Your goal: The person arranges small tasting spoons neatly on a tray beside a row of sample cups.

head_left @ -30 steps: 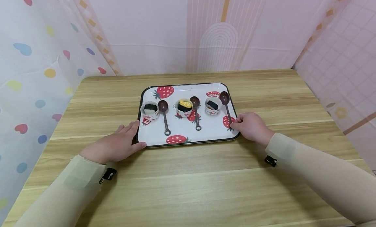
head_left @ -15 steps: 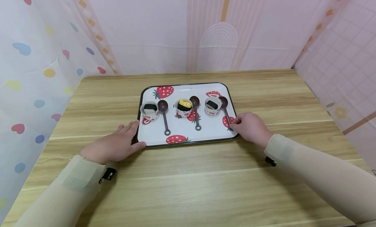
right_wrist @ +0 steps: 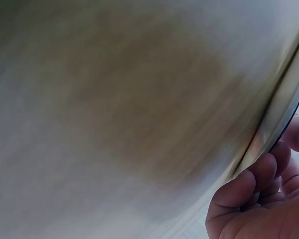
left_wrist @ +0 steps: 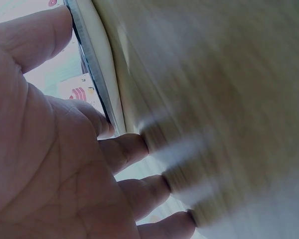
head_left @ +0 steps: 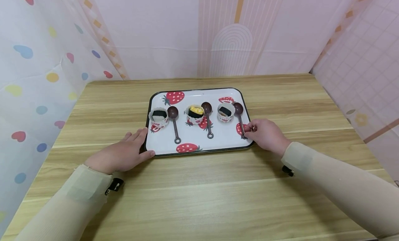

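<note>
A white strawberry-print tray with a dark rim lies on the wooden table. My left hand rests at its front left corner, fingers extended along the side and thumb on the front rim. My right hand, fingers curled, pinches the handle of the rightmost brown spoon near its ring end, over the front right corner. This spoon lies beside a paper cup of seaweed-wrapped food. The right wrist view shows my curled fingers at the tray's edge; the spoon is hidden there.
Two more brown spoons lie on the tray, a left spoon and a middle spoon. Each is beside a paper cup: a left cup and a middle cup with yellow topping. Patterned curtains hang behind the table.
The right spoon has come down and toward the front, its bowl now lower beside the right cup, then shifted slightly right. My left hand has stayed put.
</note>
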A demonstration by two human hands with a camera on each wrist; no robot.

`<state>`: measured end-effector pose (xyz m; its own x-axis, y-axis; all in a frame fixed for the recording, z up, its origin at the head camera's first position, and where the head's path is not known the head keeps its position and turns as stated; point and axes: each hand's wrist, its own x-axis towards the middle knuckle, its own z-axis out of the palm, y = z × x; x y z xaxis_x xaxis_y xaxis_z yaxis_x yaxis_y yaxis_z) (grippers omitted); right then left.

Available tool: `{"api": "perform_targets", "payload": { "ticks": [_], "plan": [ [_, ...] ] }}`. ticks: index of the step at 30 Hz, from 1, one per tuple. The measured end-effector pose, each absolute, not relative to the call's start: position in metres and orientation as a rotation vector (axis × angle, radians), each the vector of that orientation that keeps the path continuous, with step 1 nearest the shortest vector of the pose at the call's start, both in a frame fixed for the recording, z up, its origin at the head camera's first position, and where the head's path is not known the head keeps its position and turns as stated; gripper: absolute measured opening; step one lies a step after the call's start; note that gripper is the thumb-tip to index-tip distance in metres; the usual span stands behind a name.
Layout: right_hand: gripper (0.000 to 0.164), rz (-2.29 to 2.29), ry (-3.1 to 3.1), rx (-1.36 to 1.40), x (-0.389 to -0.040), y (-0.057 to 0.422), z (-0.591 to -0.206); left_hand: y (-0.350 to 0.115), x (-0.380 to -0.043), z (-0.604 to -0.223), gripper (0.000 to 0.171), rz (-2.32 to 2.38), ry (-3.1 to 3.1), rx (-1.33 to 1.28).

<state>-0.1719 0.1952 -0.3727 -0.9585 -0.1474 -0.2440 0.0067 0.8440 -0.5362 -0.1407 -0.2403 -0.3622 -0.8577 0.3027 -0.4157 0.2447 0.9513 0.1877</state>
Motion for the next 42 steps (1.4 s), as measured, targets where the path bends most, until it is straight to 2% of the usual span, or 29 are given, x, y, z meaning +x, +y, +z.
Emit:
{"api": "perform_targets", "payload": {
  "ticks": [15, 23, 37, 42],
  "plan": [
    [0.015, -0.829, 2.761, -0.093, -0.1741, 0.1953, -0.3722, -0.2411, -0.1417, -0.3625, 0.099, 0.173, 2.649, 0.390],
    [0.022, -0.792, 2.763, -0.156, -0.1775, 0.1941, -0.3745, -0.2424, -0.1431, -0.3626, 0.101, 0.183, 2.631, 0.359],
    [0.020, -0.776, 2.791, -0.128, -0.1802, 0.1928, -0.3742, -0.2414, -0.1460, -0.3626, 0.103, 0.156, 2.615, 0.325],
    [0.026, -0.819, 2.826, -0.129, -0.1802, 0.1941, -0.3702, -0.2399, -0.1482, -0.3601, 0.100, 0.151, 2.672, 0.360]
  ]
}}
